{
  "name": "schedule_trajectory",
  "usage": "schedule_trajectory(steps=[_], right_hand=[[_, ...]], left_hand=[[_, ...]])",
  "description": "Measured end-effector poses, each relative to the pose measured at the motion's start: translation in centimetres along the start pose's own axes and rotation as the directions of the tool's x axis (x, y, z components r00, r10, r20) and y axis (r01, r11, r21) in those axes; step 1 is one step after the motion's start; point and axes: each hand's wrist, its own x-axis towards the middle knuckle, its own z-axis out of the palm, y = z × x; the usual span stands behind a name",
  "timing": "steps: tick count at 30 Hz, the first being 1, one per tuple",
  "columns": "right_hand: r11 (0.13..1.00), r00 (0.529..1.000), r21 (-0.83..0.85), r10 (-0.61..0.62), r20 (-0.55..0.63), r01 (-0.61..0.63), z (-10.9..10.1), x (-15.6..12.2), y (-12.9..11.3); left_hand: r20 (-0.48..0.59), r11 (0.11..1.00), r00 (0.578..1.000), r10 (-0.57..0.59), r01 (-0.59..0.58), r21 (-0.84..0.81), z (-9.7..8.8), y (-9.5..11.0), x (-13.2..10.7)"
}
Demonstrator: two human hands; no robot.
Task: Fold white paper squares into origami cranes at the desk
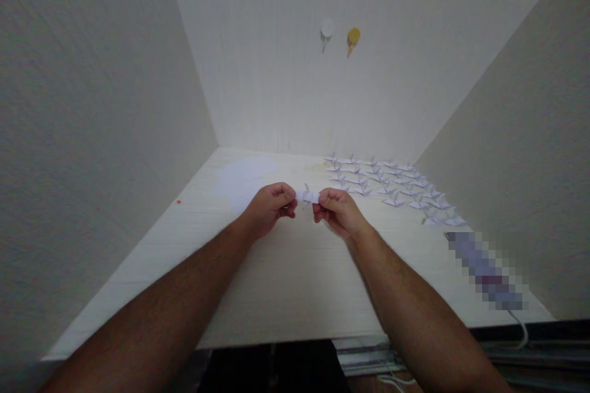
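Note:
My left hand (pixel 271 207) and my right hand (pixel 337 210) are both closed in a pinch on a small white folded paper crane (pixel 308 196), held between them a little above the pale wooden table (pixel 286 282). Each hand grips one end of the paper. A point of the crane sticks up between my fingers. Behind my left hand lies a stack of white paper sheets (pixel 244 179) on the table.
Several finished white paper cranes (pixel 391 187) stand in rows at the back right of the table. A blurred-out object (pixel 483 270) with a cable lies at the right front. Two wall hooks, white (pixel 327 29) and yellow (pixel 353 37), hang on the back wall.

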Motion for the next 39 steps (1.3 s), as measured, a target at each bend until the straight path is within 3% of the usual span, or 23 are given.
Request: schedule_trajectory(steps=[6, 13, 19, 29, 35, 39], right_hand=[[1.0, 1.0, -0.017, 0.009, 0.007, -0.009, 0.2, 0.0, 0.2], [0.984, 0.998, -0.17, -0.051, -0.027, 0.045, -0.3, 0.3, 0.7], [0.995, 0.999, -0.096, 0.023, 0.039, -0.019, -0.3, 0.3, 0.6], [0.995, 0.997, -0.089, 0.043, 0.063, -0.037, -0.4, 0.4, 0.2], [0.997, 0.996, -0.075, 0.036, 0.076, -0.03, -0.5, 0.4, 0.1], [0.995, 0.996, -0.089, 0.048, 0.07, -0.042, -0.6, 0.4, 0.1]], left_hand=[[0.055, 0.999, 0.998, -0.015, 0.017, -0.04, 0.3, 0.2, -0.2], [0.017, 0.998, 1.0, -0.015, 0.016, -0.054, 0.6, 0.4, -0.2], [0.001, 0.999, 1.0, -0.018, 0.018, -0.046, 0.9, 0.7, -0.3], [0.004, 0.998, 0.999, -0.039, 0.038, 0.049, 0.8, 0.8, -0.2], [0.095, 0.993, 0.989, -0.115, 0.113, 0.021, 0.7, 0.9, -0.4], [0.098, 0.996, 0.991, -0.09, 0.089, 0.013, 0.4, 1.0, -0.3]])
